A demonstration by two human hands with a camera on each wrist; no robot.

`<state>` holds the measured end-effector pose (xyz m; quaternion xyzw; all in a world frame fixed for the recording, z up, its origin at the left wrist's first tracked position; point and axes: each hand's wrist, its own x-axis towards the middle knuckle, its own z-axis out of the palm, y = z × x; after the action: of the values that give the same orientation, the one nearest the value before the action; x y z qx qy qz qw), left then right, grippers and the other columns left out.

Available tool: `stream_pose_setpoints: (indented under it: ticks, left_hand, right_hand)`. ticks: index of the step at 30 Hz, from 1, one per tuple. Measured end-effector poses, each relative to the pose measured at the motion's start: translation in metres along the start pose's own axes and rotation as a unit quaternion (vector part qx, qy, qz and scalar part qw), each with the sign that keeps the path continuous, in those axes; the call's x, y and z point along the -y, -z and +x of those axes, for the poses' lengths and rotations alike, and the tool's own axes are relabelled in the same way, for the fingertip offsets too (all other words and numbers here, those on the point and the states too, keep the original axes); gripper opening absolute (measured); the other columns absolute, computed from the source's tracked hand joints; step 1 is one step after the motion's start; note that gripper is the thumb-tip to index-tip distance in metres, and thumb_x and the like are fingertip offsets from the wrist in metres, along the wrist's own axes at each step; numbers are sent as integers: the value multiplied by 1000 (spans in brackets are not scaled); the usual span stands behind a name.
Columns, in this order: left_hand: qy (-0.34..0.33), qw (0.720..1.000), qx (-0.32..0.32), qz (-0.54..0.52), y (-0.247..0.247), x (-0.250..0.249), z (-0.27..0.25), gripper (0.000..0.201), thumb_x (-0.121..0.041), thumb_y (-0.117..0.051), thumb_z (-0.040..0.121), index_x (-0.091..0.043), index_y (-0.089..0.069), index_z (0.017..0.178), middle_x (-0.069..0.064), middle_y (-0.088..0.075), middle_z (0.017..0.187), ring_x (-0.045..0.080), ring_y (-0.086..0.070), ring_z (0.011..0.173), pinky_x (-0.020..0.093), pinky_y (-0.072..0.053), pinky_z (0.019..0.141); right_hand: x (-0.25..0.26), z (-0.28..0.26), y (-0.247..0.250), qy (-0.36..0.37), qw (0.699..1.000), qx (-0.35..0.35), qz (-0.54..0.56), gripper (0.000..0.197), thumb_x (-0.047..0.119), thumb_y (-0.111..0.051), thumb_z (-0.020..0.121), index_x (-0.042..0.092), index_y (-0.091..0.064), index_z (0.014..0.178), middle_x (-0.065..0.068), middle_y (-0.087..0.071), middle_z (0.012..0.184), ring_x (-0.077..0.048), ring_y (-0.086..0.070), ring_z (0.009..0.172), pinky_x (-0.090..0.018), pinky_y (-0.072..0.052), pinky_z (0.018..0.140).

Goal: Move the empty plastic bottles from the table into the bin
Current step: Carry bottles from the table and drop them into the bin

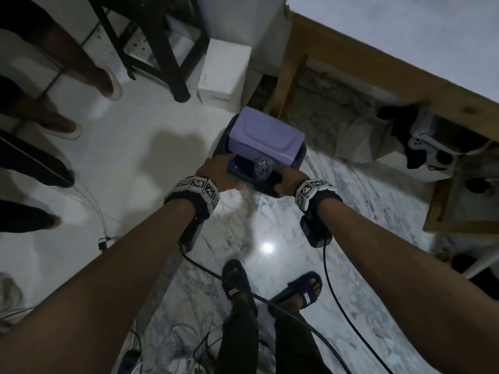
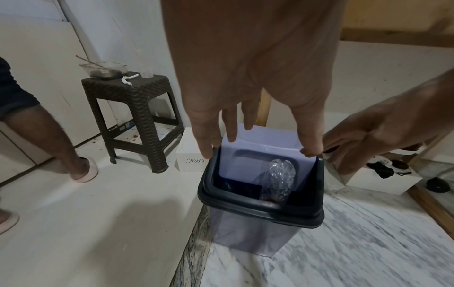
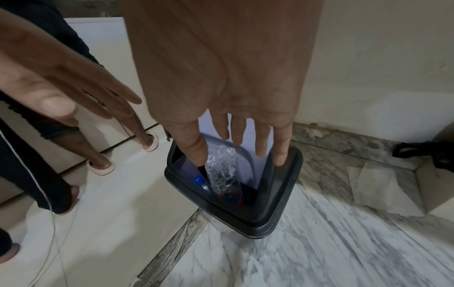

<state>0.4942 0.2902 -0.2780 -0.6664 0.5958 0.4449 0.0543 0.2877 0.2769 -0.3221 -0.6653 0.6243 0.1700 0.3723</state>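
A bin (image 1: 259, 190) with a dark rim and a lavender swing lid (image 1: 266, 136) stands on the floor. The lid is tipped open. A crushed clear plastic bottle (image 1: 263, 168) stands in the opening, also seen in the left wrist view (image 2: 280, 174) and the right wrist view (image 3: 221, 170). Beside it, inside the bin, lies another bottle with a blue cap (image 3: 200, 180). My left hand (image 1: 220, 171) hovers at the bin's left rim, its fingers (image 2: 205, 143) straight and spread. My right hand (image 1: 289, 179) is at the right rim, fingers (image 3: 280, 147) straight, holding nothing.
A wooden table (image 1: 351, 58) stands to the right behind the bin. A white box (image 1: 221, 74) and a dark stool (image 2: 132, 101) stand behind it on the left. Other people's legs (image 1: 67, 63) are at the left. Cables (image 1: 337, 306) trail by my sandalled feet.
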Motion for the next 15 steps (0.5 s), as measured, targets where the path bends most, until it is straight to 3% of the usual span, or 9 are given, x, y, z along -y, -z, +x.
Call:
stream_pose_setpoints:
  ticks: [5, 10, 15]
  left_hand:
    - [5, 1000, -4, -2, -21, 25, 14, 93, -41, -78, 74, -24, -26, 149, 7, -31, 155, 29, -33, 139, 38, -32, 112]
    - [4, 1000, -15, -11, -28, 41, 17, 91, -40, -77, 75, -24, -28, 149, 6, -31, 155, 30, -30, 141, 37, -29, 112]
    - [8, 999, -32, -38, -23, 30, 6, 80, -38, -76, 77, -18, -38, 144, 5, -41, 149, 25, -41, 135, 35, -33, 111]
  right_hand:
    - [4, 30, -31, 3, 1000, 4, -27, 76, 21, -61, 83, 24, -26, 151, -10, -33, 155, -42, -46, 130, -44, -43, 107]
    - [0, 53, -61, -3, 999, 37, -15, 57, 28, -54, 88, 21, -43, 143, -18, -55, 137, -39, -55, 122, -40, -45, 104]
    - [-9, 41, -47, 15, 999, 23, 30, 49, 25, -53, 91, 18, -49, 139, -16, -59, 133, -36, -56, 121, -36, -45, 103]
